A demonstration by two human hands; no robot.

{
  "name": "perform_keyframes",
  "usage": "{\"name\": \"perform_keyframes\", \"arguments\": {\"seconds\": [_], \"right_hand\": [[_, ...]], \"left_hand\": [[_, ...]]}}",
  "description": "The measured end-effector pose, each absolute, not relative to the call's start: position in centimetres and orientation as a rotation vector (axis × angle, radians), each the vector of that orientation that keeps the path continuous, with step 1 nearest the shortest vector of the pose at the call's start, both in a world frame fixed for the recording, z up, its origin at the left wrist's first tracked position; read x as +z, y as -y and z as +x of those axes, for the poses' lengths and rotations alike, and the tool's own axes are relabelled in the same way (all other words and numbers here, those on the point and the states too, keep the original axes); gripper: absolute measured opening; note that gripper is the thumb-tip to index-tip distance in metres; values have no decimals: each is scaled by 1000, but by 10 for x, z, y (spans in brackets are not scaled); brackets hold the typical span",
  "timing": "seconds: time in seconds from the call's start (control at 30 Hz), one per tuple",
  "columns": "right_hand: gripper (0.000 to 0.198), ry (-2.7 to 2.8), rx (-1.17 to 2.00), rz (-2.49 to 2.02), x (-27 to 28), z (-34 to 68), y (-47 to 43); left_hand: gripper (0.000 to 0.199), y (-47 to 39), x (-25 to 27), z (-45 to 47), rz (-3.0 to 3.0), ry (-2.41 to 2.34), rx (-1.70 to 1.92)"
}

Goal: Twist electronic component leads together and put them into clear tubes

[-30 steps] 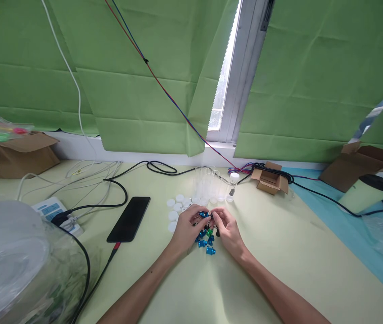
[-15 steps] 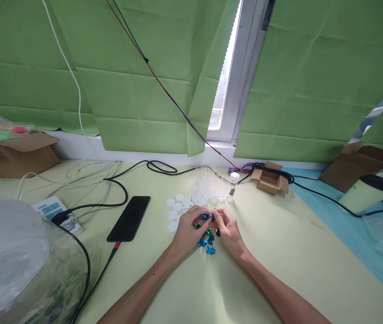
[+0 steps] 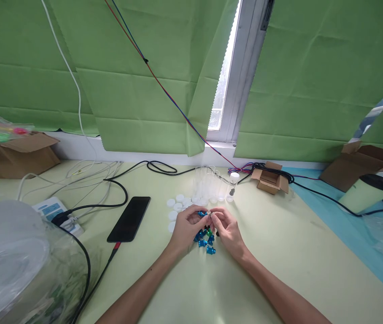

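My left hand [image 3: 188,226] pinches a small shiny blue metal piece [image 3: 202,213]. Fingertips of my right hand [image 3: 225,228] close on something tiny beside it, too small to name. Both hands nearly meet just above the table. Beneath and between them lie several shiny blue metal pieces [image 3: 210,250], a green one [image 3: 209,232] and a small black part [image 3: 217,234], partly hidden by my right hand. Round white caps [image 3: 171,203] lie beyond my left hand. Clear tubes or bottles [image 3: 208,186] stand behind; one capped bottle [image 3: 233,185] has a dark thing inside.
A black phone [image 3: 129,219] with a cable lies to the left. Near it are a white power strip [image 3: 56,211] and a big plastic-wrapped container [image 3: 12,265]. A small open cardboard box [image 3: 270,179] and black cables lie at the back; a tumbler [image 3: 367,193] stands right.
My fingers have shifted slightly around the parts. The blue piece in my left hand sits a little farther left and is angled differently. More blue pieces show under my left hand.
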State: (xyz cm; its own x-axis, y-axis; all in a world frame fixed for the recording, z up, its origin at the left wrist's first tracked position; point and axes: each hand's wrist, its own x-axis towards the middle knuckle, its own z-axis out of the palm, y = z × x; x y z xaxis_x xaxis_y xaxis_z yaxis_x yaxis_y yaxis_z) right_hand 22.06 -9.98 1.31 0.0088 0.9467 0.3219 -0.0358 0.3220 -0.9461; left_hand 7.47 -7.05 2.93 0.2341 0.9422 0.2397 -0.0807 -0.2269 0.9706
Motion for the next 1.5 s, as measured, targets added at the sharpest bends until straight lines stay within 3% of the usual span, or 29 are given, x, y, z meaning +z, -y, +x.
{"name": "perform_keyframes", "arguments": {"seconds": [0.87,1.5], "right_hand": [[26,1329,935,-977,10,223,99],[42,1388,911,-1029,3,228,96]], "left_hand": [[18,69,24,73,1479,-771,1209],[14,70,25,73,1591,-725,1174]]}}
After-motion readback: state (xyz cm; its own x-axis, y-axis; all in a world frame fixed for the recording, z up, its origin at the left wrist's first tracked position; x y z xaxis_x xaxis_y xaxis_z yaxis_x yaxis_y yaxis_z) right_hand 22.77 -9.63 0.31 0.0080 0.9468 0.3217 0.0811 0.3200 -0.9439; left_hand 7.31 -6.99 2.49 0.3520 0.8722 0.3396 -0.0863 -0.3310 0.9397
